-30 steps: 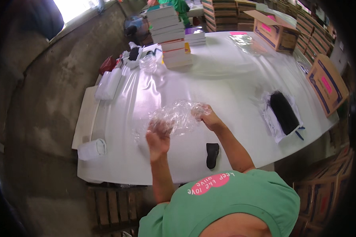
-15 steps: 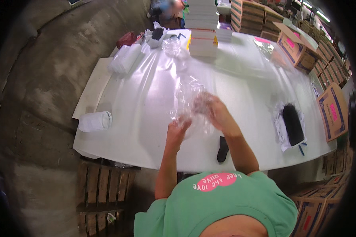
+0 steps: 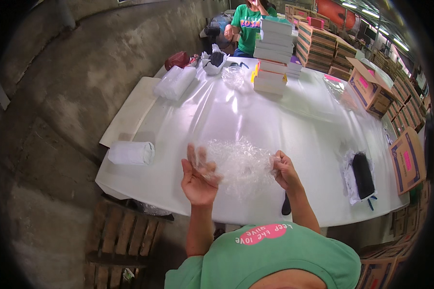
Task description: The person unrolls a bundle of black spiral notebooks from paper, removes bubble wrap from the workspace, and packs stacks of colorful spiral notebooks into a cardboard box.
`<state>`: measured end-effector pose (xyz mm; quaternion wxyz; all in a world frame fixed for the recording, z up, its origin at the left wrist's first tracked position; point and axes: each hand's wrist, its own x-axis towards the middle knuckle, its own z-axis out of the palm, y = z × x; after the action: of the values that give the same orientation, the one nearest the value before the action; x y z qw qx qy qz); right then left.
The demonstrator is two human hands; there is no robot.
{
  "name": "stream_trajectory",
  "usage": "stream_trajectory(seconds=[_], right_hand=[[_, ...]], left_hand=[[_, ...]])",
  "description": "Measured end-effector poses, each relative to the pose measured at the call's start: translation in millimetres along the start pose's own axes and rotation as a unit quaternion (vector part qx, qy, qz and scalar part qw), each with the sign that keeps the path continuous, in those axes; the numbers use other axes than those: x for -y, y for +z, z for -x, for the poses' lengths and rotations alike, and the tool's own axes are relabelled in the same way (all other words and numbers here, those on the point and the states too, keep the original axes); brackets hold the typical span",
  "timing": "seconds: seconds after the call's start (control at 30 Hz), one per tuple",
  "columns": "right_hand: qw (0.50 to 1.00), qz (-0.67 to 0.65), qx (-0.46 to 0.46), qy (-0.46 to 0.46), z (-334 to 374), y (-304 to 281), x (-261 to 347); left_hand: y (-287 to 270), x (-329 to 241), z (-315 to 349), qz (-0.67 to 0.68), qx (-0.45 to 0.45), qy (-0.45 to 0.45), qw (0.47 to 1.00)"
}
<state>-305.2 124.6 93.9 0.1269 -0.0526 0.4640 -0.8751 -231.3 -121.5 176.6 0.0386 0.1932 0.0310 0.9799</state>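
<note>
A crumpled sheet of clear plastic film (image 3: 243,166) stretches between my two hands above the white-covered table. My right hand (image 3: 286,172) is closed, pinching the film's right end between thumb and fingers. At the film's left end is my left hand (image 3: 200,180), open, its fingers spread and partly behind or against the film; the fingertips are a little blurred. A black object with a rounded end (image 3: 286,205) lies beside my right forearm, partly hidden by the arm.
A white roll (image 3: 131,153) lies at the left. At the right are black bristle-like pieces in white wrapping (image 3: 361,174) and cartons (image 3: 369,89). Stacked books (image 3: 271,72), clear bags (image 3: 175,83) and a person in green (image 3: 248,29) are at the far side.
My hands have moved apart and closer to me, spreading the bunched film. My left hand has opened. The view has tilted up, bringing the person across the table further into sight.
</note>
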Motion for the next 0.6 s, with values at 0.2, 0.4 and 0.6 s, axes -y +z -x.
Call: stream_trajectory(seconds=[0.2, 0.4, 0.6], right_hand=[[0.968, -0.217, -0.113, 0.049, 11, 99, 48], [0.987, 0.118, -0.075, -0.081, 4, 26, 47], [0.991, 0.024, 0.084, 0.1, 31, 17, 15]], left_hand=[[-85, 28, 29, -0.657, -0.068, -0.201, 0.723], [-113, -17, 35, -0.291, -0.131, -0.178, 0.931], [-43, -6, -7, 0.132, -0.141, -0.026, 0.981]])
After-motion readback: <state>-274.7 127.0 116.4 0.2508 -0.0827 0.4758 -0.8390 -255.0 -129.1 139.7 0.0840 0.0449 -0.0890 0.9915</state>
